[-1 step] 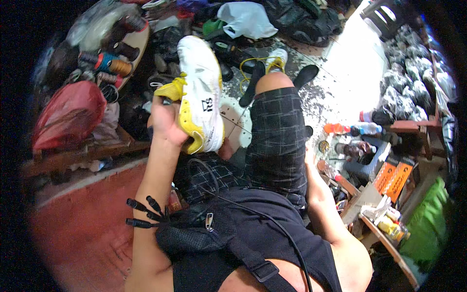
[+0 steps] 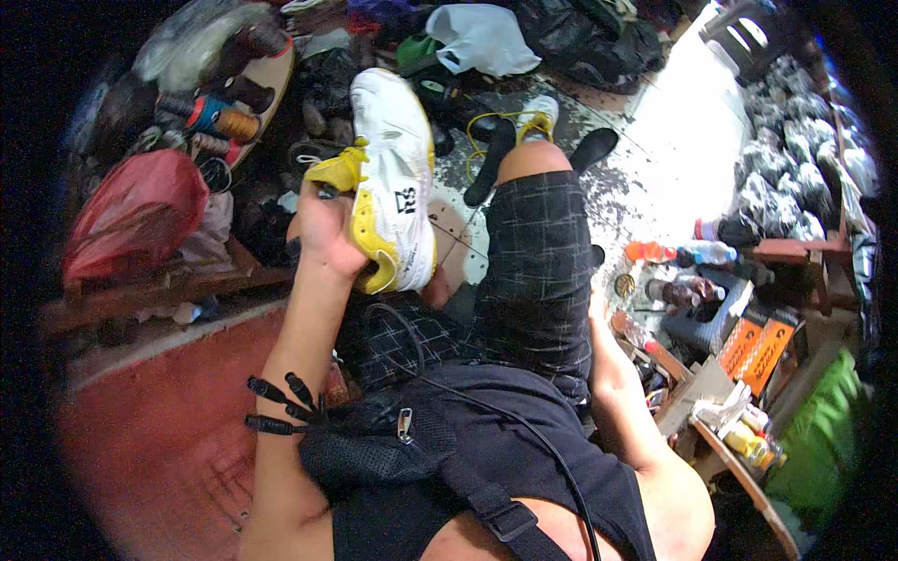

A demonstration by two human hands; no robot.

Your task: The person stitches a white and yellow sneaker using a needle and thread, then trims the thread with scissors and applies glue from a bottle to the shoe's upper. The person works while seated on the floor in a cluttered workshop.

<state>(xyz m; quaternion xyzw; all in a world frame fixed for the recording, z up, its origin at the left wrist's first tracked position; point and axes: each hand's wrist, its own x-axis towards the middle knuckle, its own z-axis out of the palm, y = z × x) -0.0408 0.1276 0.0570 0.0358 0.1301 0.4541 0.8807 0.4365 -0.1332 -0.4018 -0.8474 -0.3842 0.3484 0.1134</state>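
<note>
A white and yellow sports shoe [image 2: 393,159] is in my left hand [image 2: 327,229], raised over my left thigh with its toe pointing away. The fingers close round its yellow tongue and ankle opening, partly out of sight. Its side with a dark printed mark is turned up. Of my right hand [image 2: 599,304], only a part shows beside my right thigh; its fingers are hidden. Beyond my right knee, a similar shoe [image 2: 538,114] with loose yellow laces rests on the floor. Two black sole-shaped pieces [image 2: 593,148] lie on either side of it.
Thread spools [image 2: 224,122] sit on a round board at the far left, above a red plastic bag [image 2: 136,215]. A white bag [image 2: 482,39] lies among heaped dark items at the back. To the right are bottles [image 2: 697,252], orange boxes [image 2: 756,351] and many wrapped bundles [image 2: 786,150].
</note>
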